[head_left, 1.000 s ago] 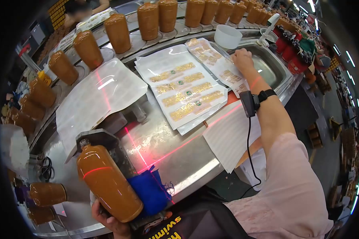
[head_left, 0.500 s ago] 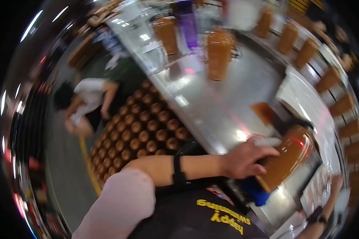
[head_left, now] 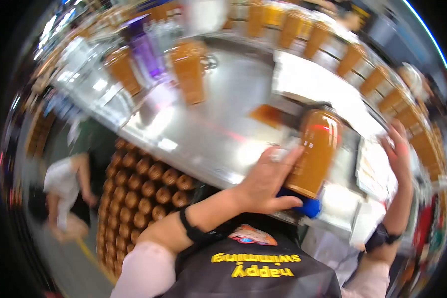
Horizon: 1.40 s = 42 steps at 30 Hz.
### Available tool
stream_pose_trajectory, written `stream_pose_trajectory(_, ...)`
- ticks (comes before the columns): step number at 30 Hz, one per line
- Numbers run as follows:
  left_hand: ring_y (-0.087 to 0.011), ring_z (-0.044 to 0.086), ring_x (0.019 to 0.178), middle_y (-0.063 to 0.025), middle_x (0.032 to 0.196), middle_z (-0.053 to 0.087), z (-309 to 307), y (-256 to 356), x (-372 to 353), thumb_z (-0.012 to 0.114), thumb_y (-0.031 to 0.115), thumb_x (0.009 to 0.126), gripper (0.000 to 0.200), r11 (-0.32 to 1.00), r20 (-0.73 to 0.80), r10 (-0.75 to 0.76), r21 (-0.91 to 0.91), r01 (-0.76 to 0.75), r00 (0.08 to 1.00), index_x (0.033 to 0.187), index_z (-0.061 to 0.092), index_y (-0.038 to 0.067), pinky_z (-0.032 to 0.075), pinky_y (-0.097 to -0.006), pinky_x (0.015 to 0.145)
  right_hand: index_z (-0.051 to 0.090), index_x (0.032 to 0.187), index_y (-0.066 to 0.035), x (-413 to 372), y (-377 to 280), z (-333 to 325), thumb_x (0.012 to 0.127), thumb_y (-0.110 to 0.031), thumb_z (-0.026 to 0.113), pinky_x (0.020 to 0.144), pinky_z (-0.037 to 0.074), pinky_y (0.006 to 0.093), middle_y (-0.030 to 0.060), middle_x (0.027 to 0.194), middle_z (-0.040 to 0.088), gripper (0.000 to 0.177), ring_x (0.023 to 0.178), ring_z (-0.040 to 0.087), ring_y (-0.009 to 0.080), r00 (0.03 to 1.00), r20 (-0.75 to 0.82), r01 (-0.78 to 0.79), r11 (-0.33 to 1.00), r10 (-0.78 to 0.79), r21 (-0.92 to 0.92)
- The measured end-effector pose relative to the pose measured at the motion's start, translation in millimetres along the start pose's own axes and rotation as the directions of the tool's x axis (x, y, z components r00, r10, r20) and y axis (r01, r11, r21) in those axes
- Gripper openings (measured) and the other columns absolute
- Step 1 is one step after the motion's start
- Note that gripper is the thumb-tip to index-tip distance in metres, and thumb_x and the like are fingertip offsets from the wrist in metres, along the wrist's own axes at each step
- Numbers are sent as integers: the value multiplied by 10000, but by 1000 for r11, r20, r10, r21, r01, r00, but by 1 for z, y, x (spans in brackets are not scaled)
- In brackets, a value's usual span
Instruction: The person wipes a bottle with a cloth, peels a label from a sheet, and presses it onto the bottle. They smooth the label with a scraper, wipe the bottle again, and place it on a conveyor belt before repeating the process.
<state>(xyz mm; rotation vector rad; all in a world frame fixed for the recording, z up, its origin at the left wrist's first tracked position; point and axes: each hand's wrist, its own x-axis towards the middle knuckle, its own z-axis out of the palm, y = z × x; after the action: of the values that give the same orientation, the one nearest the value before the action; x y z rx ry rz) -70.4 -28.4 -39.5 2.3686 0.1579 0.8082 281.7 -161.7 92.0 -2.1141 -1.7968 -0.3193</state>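
Observation:
An orange-brown glossy bottle (head_left: 315,154) lies tilted in front of me, above a blue object (head_left: 309,207) at the metal table's near edge. Against its left side is my left hand (head_left: 268,181), fingers extended and thumb apart, with something whitish on the fingertips. My right hand (head_left: 398,149) is raised on the right with its fingers spread, apart from the bottle and near printed white sheets (head_left: 375,166). A flat brown piece (head_left: 266,115) lies left of the bottle.
Two similar bottles stand beside a purple object (head_left: 146,47) on the metal table (head_left: 223,99). More bottles (head_left: 350,59) form a curved row beyond a white sheet (head_left: 323,87). Several round brown tops (head_left: 134,198) fill the lower left, near a crouching person (head_left: 63,184).
The view has swung, so the table and bottles appear further left. My right hand has come up into fuller view. My left hand's fingers are straighter beside the bottle.

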Motion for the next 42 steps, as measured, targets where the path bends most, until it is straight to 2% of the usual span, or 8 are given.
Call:
stream_pose_trajectory(3, -402, 405, 1305, -232, 1454, 409, 5, 3, 6, 756, 422, 802, 1020, 987, -19, -90, 136, 92, 996, 1488, 185, -72, 210, -514, 1130, 562, 841, 5, -7, -56, -13, 833, -74, 704, 918, 454, 390, 153, 1166, 576, 162, 1077, 559, 337, 999, 35, -20, 990, 15, 140)
stream_pose_trajectory(16, -405, 405, 1327, -244, 1492, 360, 1, 4, 9, 677, 529, 837, 1036, 990, 69, -71, 130, 62, 995, 1491, 168, -93, 207, -563, 1123, 618, 848, -28, 14, -132, -5, 793, -103, 726, 876, 485, 417, 129, 1116, 557, 142, 1057, 540, 332, 956, 114, 217, 912, -271, 347)
stream_pose_trajectory(19, -398, 375, 1359, -261, 1489, 352, 0, -4, 8, 671, 547, 840, 1043, 998, 76, -65, 17, 64, 995, 1497, 167, -88, 177, -551, 1146, 604, 840, -35, 27, -129, 21, 772, -112, 761, 886, 491, 419, 118, 1114, 545, 189, 1078, 535, 327, 954, 148, 204, 928, -259, 312)
stream_pose_trajectory(23, -348, 297, 1428, -260, 1508, 327, -9, -22, 26, 699, 431, 863, 951, 770, 76, -202, -604, 206, 976, 1502, 196, -63, 220, -431, 1163, 596, 827, -35, 33, -128, 31, 774, -107, 760, 880, 491, 408, 121, 1112, 548, 188, 1070, 540, 329, 964, 113, 191, 921, -242, 340)
stream_pose_trajectory(25, -345, 317, 1415, -264, 1499, 336, -9, -19, 54, 702, 372, 868, 912, 777, 38, -275, -580, 245, 961, 1497, 208, -65, 242, -409, 1154, 590, 817, -34, 35, -129, 35, 777, -106, 759, 874, 492, 409, 124, 1107, 549, 188, 1061, 546, 331, 967, 112, 174, 918, -227, 357)
stream_pose_trajectory(31, -199, 469, 1225, -161, 1380, 423, 4, -9, 76, 611, 180, 918, 788, 730, 68, -378, -591, 342, 923, 1526, 148, -8, 398, -330, 1037, 616, 942, -42, 27, -131, 38, 824, -80, 720, 884, 490, 392, 153, 1142, 548, 162, 1064, 558, 330, 992, -120, 82, 917, -38, 389)
stream_pose_trajectory(34, -247, 446, 1283, -213, 1405, 407, 1, -6, 80, 663, 276, 913, 814, 490, 104, -459, -799, 349, 882, 1485, 199, -70, 375, -355, 1067, 628, 1022, -13, 2, -130, 47, 813, -59, 703, 897, 477, 410, 173, 1132, 548, 227, 1066, 541, 357, 950, -312, 98, 931, 18, 353)
stream_pose_trajectory(42, -225, 445, 1277, -203, 1400, 415, 9, -10, 91, 618, 210, 952, 692, 502, 80, -477, -793, 346, 875, 1460, 244, -74, 392, -340, 1058, 581, 1300, -54, -38, -146, 75, 819, -91, 732, 975, 451, 438, 210, 1274, 480, 506, 1153, 502, 391, 972, -233, 75, 893, 35, 445)
